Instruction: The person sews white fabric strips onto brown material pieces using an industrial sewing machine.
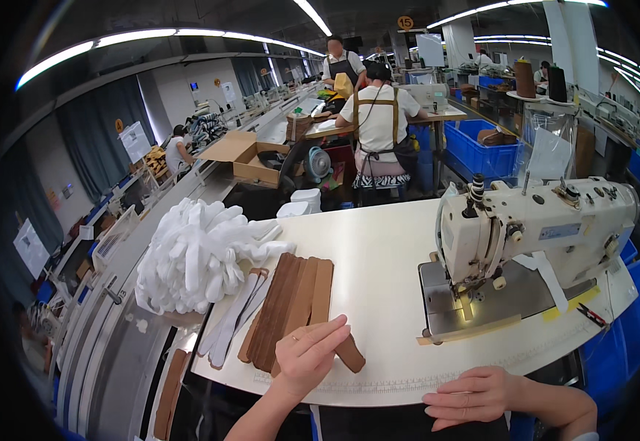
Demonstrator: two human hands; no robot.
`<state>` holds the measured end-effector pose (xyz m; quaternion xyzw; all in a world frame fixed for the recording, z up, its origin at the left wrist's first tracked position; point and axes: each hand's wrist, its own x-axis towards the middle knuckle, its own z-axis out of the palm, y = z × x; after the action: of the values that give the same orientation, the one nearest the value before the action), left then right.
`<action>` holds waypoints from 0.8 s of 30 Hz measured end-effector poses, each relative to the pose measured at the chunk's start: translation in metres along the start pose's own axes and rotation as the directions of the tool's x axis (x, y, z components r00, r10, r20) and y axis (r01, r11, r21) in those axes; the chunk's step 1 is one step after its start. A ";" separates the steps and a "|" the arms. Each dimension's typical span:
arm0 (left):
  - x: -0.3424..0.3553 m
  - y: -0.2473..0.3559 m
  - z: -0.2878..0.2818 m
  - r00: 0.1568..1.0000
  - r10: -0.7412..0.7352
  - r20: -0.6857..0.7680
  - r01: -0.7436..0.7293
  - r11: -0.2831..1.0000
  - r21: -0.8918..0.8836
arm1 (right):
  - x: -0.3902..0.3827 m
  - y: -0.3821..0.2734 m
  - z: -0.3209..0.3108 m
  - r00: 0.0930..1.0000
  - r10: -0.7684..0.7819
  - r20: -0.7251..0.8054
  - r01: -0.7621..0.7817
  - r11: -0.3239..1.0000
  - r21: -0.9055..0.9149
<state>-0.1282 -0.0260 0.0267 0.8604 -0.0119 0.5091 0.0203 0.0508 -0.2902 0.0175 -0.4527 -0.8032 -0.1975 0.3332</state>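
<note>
My left hand (309,356) lies over the lower end of a row of brown fabric strips (285,305), its fingers stretched out and close together. One strip end (349,355) sticks out under those fingers, angled to the right; the thumb side is hidden. My right hand (470,397) hovers at the front edge of the white table (386,294), fingers loosely extended, with nothing visible in it. Left of the brown row are grey-white strips (235,316) with brown ends. Behind them a large heap of white strips (195,253) is piled up.
A sewing machine (540,228) stands at the table's right, with red-handled snips (592,314) beside it. Blue bins (482,151) flank the aisle. A seated person (379,121) works ahead, facing another person (342,62). An open cardboard box (254,158) sits beyond the heap.
</note>
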 end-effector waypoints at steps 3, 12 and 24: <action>-0.004 0.011 0.012 0.987 -0.136 -0.082 0.114 0.965 -0.238 | -0.005 0.002 -0.002 0.983 0.183 0.018 -0.184 0.977 0.112; -0.011 0.036 0.029 0.945 -0.325 -0.040 0.257 0.811 -0.526 | 0.026 0.007 0.047 0.661 0.666 0.346 -0.702 0.386 0.598; -0.016 -0.037 0.041 0.874 -0.463 0.149 0.486 0.843 -0.232 | -0.005 -0.018 0.026 0.310 0.659 0.685 -0.858 -0.116 0.501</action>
<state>-0.0982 0.0094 -0.0084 0.8475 0.1332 0.4439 0.2589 0.0280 -0.2861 -0.0042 -0.6240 -0.3941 0.4909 0.4629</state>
